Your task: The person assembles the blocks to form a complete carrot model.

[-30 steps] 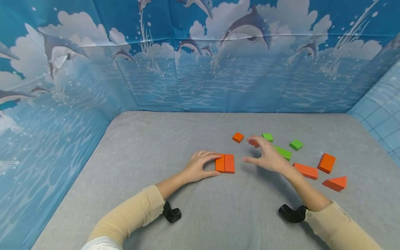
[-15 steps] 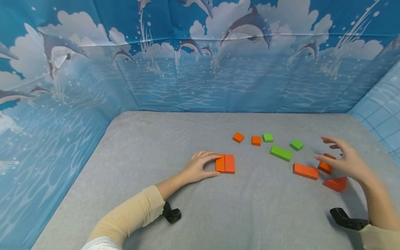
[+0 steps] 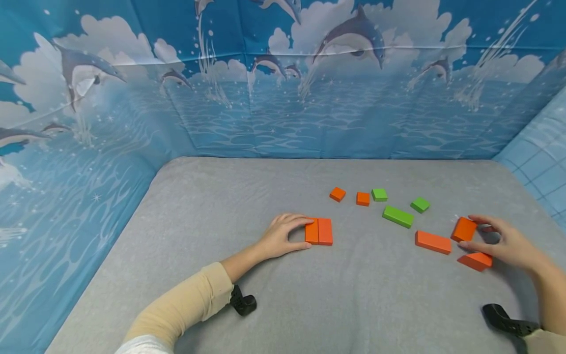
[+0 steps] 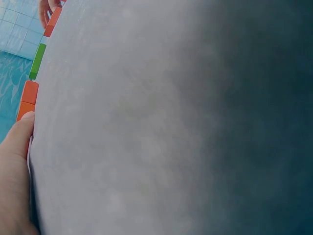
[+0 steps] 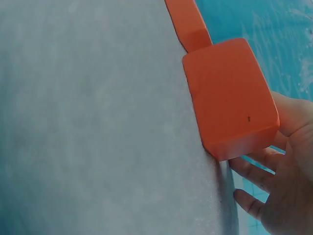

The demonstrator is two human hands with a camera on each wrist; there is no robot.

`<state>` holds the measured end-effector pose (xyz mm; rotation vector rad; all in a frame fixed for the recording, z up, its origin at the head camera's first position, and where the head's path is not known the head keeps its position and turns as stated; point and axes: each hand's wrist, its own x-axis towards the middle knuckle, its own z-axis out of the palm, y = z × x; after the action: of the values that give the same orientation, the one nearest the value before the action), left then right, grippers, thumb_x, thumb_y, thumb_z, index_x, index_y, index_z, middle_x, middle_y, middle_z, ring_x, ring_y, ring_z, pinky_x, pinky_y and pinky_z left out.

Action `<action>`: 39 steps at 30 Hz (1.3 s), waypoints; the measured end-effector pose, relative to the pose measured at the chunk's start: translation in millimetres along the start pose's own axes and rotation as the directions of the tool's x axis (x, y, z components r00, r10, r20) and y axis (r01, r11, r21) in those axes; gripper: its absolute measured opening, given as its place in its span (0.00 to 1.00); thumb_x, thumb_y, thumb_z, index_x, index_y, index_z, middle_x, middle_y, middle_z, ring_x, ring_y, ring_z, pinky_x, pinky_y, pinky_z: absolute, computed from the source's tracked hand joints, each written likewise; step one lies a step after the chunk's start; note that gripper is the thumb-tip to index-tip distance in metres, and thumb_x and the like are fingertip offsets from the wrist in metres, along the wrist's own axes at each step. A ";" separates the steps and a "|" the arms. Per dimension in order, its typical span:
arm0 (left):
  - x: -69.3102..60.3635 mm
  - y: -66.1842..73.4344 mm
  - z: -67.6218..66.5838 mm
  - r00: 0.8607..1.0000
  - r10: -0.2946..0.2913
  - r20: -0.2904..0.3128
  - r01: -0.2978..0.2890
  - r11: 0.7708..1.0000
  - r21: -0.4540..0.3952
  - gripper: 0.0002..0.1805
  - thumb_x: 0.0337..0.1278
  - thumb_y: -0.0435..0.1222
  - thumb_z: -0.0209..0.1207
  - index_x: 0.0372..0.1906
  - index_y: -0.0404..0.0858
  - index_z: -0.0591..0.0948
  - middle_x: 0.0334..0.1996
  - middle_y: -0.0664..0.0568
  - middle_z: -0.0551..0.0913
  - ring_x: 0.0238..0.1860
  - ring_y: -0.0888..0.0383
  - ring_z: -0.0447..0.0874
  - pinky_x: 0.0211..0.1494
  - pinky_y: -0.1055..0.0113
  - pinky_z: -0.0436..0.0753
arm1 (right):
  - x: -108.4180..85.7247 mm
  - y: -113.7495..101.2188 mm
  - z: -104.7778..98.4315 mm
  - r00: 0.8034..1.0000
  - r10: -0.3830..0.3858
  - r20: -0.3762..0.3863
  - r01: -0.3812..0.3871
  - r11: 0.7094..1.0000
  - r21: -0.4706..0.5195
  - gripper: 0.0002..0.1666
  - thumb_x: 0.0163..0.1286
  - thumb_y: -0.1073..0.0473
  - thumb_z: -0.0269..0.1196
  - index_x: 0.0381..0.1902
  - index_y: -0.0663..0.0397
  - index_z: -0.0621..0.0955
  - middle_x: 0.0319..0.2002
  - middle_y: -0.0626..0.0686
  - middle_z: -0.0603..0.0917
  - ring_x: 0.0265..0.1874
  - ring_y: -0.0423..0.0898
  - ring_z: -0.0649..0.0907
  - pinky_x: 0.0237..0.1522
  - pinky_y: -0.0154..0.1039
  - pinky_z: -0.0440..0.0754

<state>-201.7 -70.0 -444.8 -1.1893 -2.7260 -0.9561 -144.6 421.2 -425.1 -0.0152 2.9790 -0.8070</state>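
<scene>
Two orange blocks (image 3: 325,232) lie side by side, touching, near the middle of the grey surface. My left hand (image 3: 277,237) grips the left one of the pair, thumb at its near edge and fingers at its far edge. In the left wrist view the left thumb (image 4: 20,134) rests against orange. At the right, my right hand (image 3: 515,246) pinches an orange rectangular block (image 3: 463,229) between thumb and fingertips. An orange triangular block (image 3: 475,261) lies just below that thumb. In the right wrist view a large orange block (image 5: 230,93) partly hides the right hand (image 5: 288,181).
A long orange block (image 3: 433,242) lies left of the right hand. Farther back are a long green block (image 3: 398,217), small green blocks (image 3: 420,204) (image 3: 379,194) and small orange blocks (image 3: 337,194) (image 3: 363,198). A dolphin-print curtain (image 3: 283,118) stands behind the surface.
My right hand has moved right from near the small blocks, then down onto the orange rectangular block, its thumb and fingers closing around it. The left hand and its blocks have stayed put.
</scene>
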 end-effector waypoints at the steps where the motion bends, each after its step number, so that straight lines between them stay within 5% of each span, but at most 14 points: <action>1: -0.1 0.1 0.1 1.000 0.002 -0.003 -0.002 1.000 0.001 0.31 0.49 0.49 0.64 0.61 0.49 0.72 0.60 0.55 0.71 0.61 0.56 0.63 0.64 0.52 0.56 | -0.2 0.4 0.3 1.000 0.012 0.004 -0.012 1.000 -0.001 0.48 0.58 0.50 0.66 0.62 0.76 0.56 0.54 0.78 0.58 0.46 0.72 0.61 0.39 0.67 0.61; 13: 0.1 0.8 0.4 1.000 -0.008 -0.001 0.008 1.000 0.010 0.31 0.48 0.50 0.64 0.61 0.50 0.72 0.60 0.56 0.71 0.62 0.56 0.62 0.65 0.53 0.56 | 6.4 4.3 1.2 0.999 0.053 0.001 -0.053 0.999 0.003 0.49 0.58 0.44 0.64 0.63 0.71 0.57 0.54 0.77 0.58 0.47 0.71 0.61 0.39 0.65 0.64; 16: 0.1 0.8 0.4 1.000 0.005 -0.010 -0.005 1.000 0.017 0.31 0.48 0.49 0.64 0.60 0.49 0.72 0.60 0.55 0.71 0.62 0.55 0.63 0.64 0.52 0.57 | 10.4 -11.3 -1.6 1.000 0.029 -0.007 -0.029 1.000 0.001 0.50 0.57 0.42 0.65 0.65 0.67 0.56 0.56 0.74 0.58 0.48 0.68 0.62 0.37 0.61 0.67; 21: 0.5 1.3 -0.2 1.000 0.009 -0.011 -0.009 1.000 0.025 0.31 0.49 0.50 0.64 0.61 0.49 0.72 0.60 0.54 0.71 0.62 0.55 0.63 0.64 0.52 0.57 | 14.7 -67.4 -4.4 0.994 -0.110 -0.004 0.110 0.991 0.076 0.44 0.57 0.49 0.67 0.63 0.66 0.60 0.57 0.69 0.62 0.49 0.64 0.64 0.40 0.56 0.66; 30: 0.8 -0.5 0.7 1.000 -0.011 0.004 0.011 0.999 0.033 0.31 0.49 0.51 0.63 0.61 0.50 0.72 0.60 0.56 0.70 0.62 0.57 0.61 0.65 0.54 0.56 | 25.7 -150.1 30.5 0.944 -0.320 0.082 0.298 0.932 0.206 0.38 0.55 0.54 0.69 0.60 0.61 0.67 0.56 0.63 0.67 0.49 0.59 0.69 0.46 0.60 0.66; 39: -0.4 -0.6 0.3 1.000 0.001 0.001 -0.001 1.000 0.018 0.31 0.49 0.50 0.63 0.61 0.49 0.72 0.60 0.55 0.70 0.62 0.56 0.62 0.65 0.53 0.56 | 40.4 -185.7 76.0 0.872 -0.473 0.126 0.429 0.862 0.268 0.37 0.51 0.55 0.71 0.57 0.61 0.70 0.53 0.60 0.72 0.49 0.56 0.71 0.49 0.57 0.68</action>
<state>-201.8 -70.4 -445.4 -1.1887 -2.7281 -0.9298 -181.6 221.6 -399.0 -0.7668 2.7073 -1.1206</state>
